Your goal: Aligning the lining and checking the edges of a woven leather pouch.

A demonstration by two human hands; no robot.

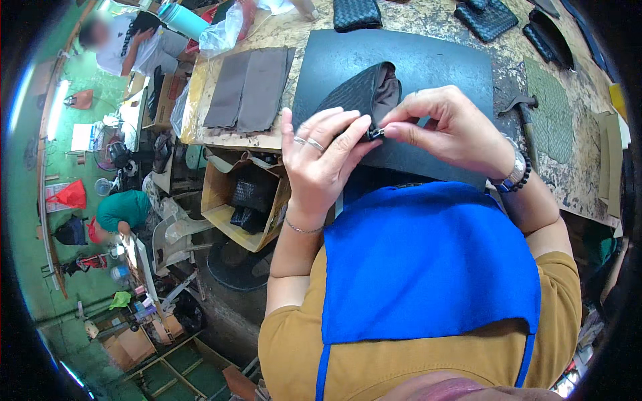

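A black woven pouch (351,91) with a dark brown lining leans over the black mat (428,63), its mouth partly open. My left hand (319,150) grips the pouch's near corner between thumb and fingers, the other fingers spread along its side. At that same corner, my right hand (451,127) pinches a small shiny metal piece (376,133), which looks like a zipper end or pull. My fingertips partly hide it, so its exact kind is unclear. The two hands nearly meet there, close to the mat's front edge.
Right of the mat lies a hammer (526,123), beside a green textured sheet (550,110). Dark fabric pieces (247,90) lie left. More woven pouches (356,13) sit at the back. A cardboard box (217,200) with black woven items stands below the table's left edge. Two people are further left.
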